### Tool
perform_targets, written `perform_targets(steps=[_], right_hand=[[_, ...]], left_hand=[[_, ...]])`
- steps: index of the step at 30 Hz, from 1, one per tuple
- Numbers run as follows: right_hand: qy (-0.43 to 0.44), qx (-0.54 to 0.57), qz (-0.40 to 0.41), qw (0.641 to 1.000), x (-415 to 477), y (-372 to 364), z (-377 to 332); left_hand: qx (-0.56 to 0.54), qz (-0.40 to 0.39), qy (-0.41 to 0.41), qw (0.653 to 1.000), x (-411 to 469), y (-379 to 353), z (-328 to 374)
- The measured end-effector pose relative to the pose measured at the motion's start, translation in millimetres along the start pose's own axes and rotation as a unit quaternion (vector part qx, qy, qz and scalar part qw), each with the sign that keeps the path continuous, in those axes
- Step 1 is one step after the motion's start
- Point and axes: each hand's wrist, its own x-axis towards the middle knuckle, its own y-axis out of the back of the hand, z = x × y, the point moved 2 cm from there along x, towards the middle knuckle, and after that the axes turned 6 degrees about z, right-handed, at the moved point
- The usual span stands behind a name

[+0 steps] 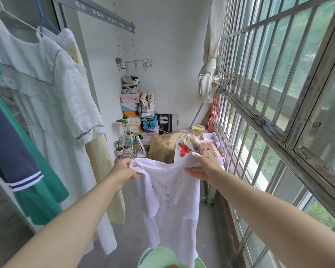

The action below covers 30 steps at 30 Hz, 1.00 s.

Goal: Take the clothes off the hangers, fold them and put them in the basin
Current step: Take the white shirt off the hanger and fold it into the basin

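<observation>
A white buttoned garment [170,200] hangs spread out in front of me, held up by its two shoulders. My left hand [124,170] pinches its left shoulder and my right hand [203,167] grips its right shoulder. Its hem hangs down over a light green basin [155,258] at the bottom edge, where something red lies inside. On the left, a white dress [52,105] hangs on a white hanger, a pale yellow garment [103,151] on a blue hanger behind it, and a green and navy garment [21,161] at the far left.
A metal drying rail [97,12] runs overhead. Stacked shoe boxes [132,113], small potted plants [122,146] and a covered pile with boxes [174,146] fill the far end. Barred windows [278,93] line the right side. Bare concrete floor [132,219] lies between.
</observation>
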Motion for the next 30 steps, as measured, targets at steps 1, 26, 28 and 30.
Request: perform_targets(steps=[1,26,28,30], right_hand=[[0.005,-0.032,0.01,0.999,1.9,2.2,0.7],[0.045,-0.359,0.084,0.928,16.1,28.1,37.9],[-0.018,-0.26,0.094,0.961,18.0,24.1,37.3],[-0.092,-0.138,0.119,0.979,16.3,26.4,38.7]], left_hand=[[0.036,-0.003,-0.015,0.999,0.6,2.1,-1.6],[0.151,-0.005,0.013,0.988,6.8,-19.0,-20.0],[0.093,-0.01,0.038,0.995,8.6,-21.7,-22.0],[0.043,-0.004,0.057,0.997,8.1,-23.6,-20.2]])
